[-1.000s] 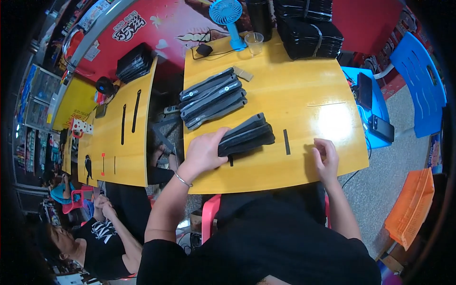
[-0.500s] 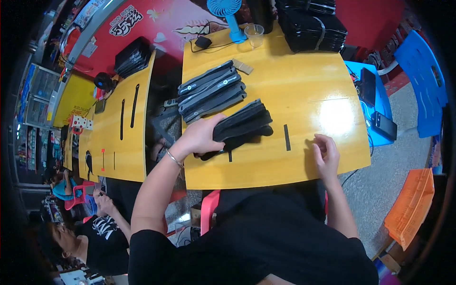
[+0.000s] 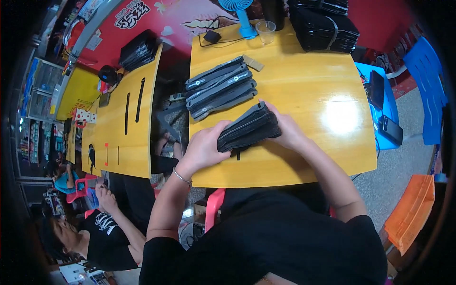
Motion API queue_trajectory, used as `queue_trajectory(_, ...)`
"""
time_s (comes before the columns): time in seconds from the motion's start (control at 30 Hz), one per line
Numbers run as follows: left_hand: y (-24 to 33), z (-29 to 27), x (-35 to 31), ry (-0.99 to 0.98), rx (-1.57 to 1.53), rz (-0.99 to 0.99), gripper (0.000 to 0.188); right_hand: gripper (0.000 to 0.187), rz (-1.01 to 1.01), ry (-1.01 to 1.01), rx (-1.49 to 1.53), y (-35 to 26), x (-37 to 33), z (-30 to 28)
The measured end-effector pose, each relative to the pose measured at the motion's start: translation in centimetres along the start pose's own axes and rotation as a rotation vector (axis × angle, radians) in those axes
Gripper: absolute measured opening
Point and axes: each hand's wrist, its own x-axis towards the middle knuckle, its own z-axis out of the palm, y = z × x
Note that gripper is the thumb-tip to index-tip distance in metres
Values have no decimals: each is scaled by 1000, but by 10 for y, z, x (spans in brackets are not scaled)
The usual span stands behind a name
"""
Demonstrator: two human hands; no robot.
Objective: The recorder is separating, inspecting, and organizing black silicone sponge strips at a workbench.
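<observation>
Between my two hands is a stack of long, flat black strips point(image 3: 248, 129) with a grey edge on top, tilted a little above the near part of the yellow table. My left hand point(image 3: 205, 145) is closed round its left end, thumb toward me. The right end is gripped by my right hand point(image 3: 284, 127), whose fingertips are partly hidden behind it. Just beyond lie several more black-and-grey strips point(image 3: 221, 88) in rows, some with a pale printed mark. A short dark line point(image 3: 238, 155) shows on the table under the stack.
On the yellow table point(image 3: 304, 166) are a blue fan point(image 3: 244, 21), a clear cup point(image 3: 266, 33), a brown cardboard piece point(image 3: 253, 63) and tied black packs point(image 3: 323, 31). A blue stool point(image 3: 392, 130) with phones stands at right, above an orange crate point(image 3: 411, 211). Another person point(image 3: 102, 237) sits at left.
My right hand has come left from the table's right side and taken hold of the stack's right end. The stack is turned and gathered closer together; my left hand still holds it.
</observation>
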Motion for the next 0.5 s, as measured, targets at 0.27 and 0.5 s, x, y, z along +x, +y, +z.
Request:
queue_trajectory(0.27, -9, -9, -20, 69, -70, 54, 69, 76, -63, 34, 199, -54, 10, -6)
queue_trajectory(0.5, -20, -41, -66, 411, -311, 33, 72, 78, -397, -46, 111, -152, 26, -29)
